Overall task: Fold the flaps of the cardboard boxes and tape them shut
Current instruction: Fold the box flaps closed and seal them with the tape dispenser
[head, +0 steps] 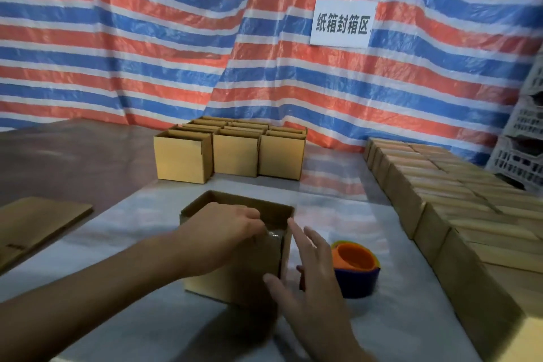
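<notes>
- The left hand (pixel 226 225) reaches in from the lower left, its forearm crossing the near rim of the open box. Its fingers are curled down at the box's right rim, where they seem to pinch a shiny strip of clear tape (pixel 274 234).
- The right hand (pixel 313 270) is spread wide and holds nothing. Its thumb touches the box's front face by the right corner, and its index finger points up along that corner.
- An orange-and-purple round object (pixel 357 266) sits just right of the box, partly hidden by the right hand.
- Flat cardboard (pixel 38 223) lies at the left, and open boxes (pixel 229 153) are grouped farther back. Closed boxes (pixel 455 209) line the right side before white crates (pixel 526 141).
- A striped tarp (pixel 147 38) with a white sign (pixel 340 23) hangs behind.
- The cardboard box (pixel 210 285) stands upright in the middle of the table (pixel 141 214), brown, its top open and no flaps folded over.
</notes>
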